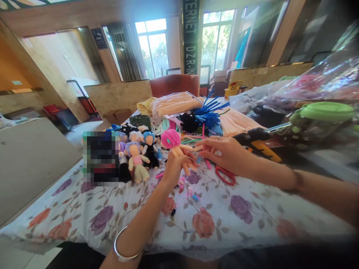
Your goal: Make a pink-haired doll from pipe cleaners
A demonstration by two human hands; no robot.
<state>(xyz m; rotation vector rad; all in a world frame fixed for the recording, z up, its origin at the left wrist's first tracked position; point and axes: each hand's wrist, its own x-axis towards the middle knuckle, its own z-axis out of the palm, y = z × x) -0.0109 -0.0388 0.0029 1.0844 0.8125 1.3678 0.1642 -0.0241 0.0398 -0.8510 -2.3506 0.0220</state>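
Observation:
My left hand (175, 164) is closed around a pipe-cleaner doll (171, 139) with bright pink hair and peach limbs, raised over the flowered cloth. Just to the right, my right hand (224, 154) hovers with its fingers stretched toward the doll, thumb and forefinger apart. I see nothing plainly held in it. Beneath this hand lie red-handled scissors (226, 176), their blades partly hidden. A black and yellow glue gun (256, 144) is behind my right wrist. Several finished fuzzy dolls (137, 160) sit together left of my left hand.
Blue pipe cleaners (210, 114) and a wrapped peach bundle (179, 104) are piled at the back. Small colored scraps (193, 195) dot the floral tablecloth (126, 220). On the right stand a green-lidded container (327, 112) and clear plastic bags (314, 82). A red chair (175, 84) is beyond.

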